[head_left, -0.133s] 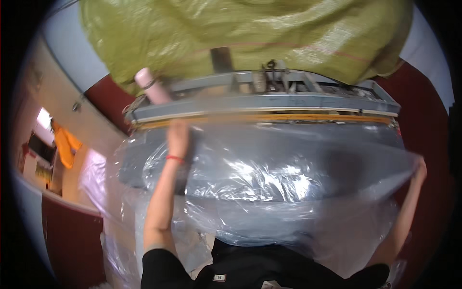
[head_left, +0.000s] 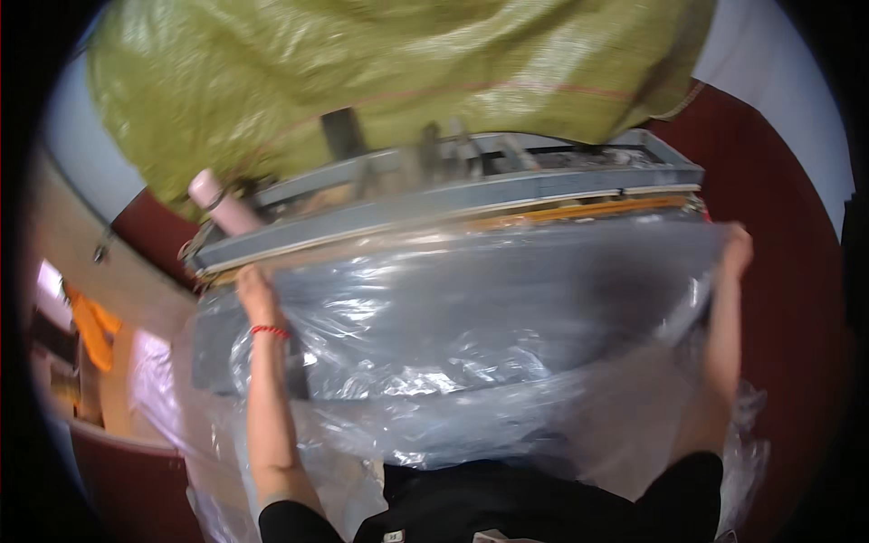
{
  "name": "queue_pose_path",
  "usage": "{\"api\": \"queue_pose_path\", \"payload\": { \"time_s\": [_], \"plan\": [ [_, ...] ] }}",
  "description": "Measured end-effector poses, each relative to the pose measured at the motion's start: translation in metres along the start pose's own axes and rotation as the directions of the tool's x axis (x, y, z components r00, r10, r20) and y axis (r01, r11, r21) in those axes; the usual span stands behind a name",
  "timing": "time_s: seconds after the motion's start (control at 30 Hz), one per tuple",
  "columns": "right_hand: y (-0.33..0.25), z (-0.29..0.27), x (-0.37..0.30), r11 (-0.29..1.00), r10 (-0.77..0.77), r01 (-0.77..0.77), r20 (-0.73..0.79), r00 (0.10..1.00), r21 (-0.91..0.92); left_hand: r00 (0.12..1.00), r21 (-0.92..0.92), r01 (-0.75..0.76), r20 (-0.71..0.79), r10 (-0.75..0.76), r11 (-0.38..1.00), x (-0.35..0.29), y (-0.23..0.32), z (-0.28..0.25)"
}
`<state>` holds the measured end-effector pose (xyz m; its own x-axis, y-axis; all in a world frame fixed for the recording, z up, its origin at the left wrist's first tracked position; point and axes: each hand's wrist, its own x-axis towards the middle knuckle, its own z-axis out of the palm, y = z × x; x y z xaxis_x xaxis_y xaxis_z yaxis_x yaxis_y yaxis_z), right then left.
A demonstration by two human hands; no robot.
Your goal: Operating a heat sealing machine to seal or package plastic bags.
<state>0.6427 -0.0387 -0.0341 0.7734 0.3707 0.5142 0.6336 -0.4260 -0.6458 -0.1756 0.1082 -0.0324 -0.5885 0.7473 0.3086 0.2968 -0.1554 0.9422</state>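
A wide sheet of clear plastic film (head_left: 507,308), creased and glossy, is stretched between my two hands over a dark grey bench top (head_left: 217,348). My right hand (head_left: 738,249) is closed on the film's far right corner. At the left, my left hand (head_left: 256,288), below a red wrist band (head_left: 270,331), is closed around the film's far edge, its fingers partly blurred. The film hangs down over the near side of the bench toward my body. Just beyond it runs a long yellow-orange strip (head_left: 579,208) along a blue-grey metal frame (head_left: 471,195).
A pink bottle (head_left: 222,201) leans at the frame's left end. Blurred metal parts (head_left: 444,154) stand inside the frame. Behind hangs a yellow-green woven sheet (head_left: 407,63). A door (head_left: 109,244) and orange cloth (head_left: 90,330) are at the left, a dark red wall (head_left: 769,226) at the right.
My right hand has moved up and left with the film corner. My left hand sits lower and farther left. The whole view has shifted and tilted slightly.
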Motion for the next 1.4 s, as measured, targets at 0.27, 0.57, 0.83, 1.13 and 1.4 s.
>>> {"api": "queue_pose_path", "payload": {
  "time_s": [0.27,0.57,0.83,1.13,1.4],
  "plan": [
    [-0.034,0.149,-0.035,0.739,-0.081,0.017,0.064,0.995,0.673,0.985,-0.015,-0.134,-0.111,0.131,0.991,0.070,-0.102,-0.022],
    [-0.038,0.158,-0.028,0.797,0.079,-0.022,-0.068,0.995,0.603,0.986,-0.048,-0.106,-0.137,0.098,0.993,0.093,-0.130,-0.032],
    [-0.052,0.132,-0.030,0.700,0.258,-0.226,0.055,0.964,0.677,0.965,-0.308,0.088,-0.209,-0.157,0.947,0.069,-0.091,-0.019],
    [-0.073,0.053,-0.052,0.901,-0.145,0.104,0.066,0.987,0.421,0.942,-0.098,-0.170,0.275,0.191,0.981,0.040,-0.052,-0.052],
    [-0.130,-0.016,-0.082,0.896,-0.437,0.430,-0.399,0.806,-0.112,0.903,-0.292,-0.088,0.380,0.200,0.952,-0.038,0.044,-0.087]
  ]
}}
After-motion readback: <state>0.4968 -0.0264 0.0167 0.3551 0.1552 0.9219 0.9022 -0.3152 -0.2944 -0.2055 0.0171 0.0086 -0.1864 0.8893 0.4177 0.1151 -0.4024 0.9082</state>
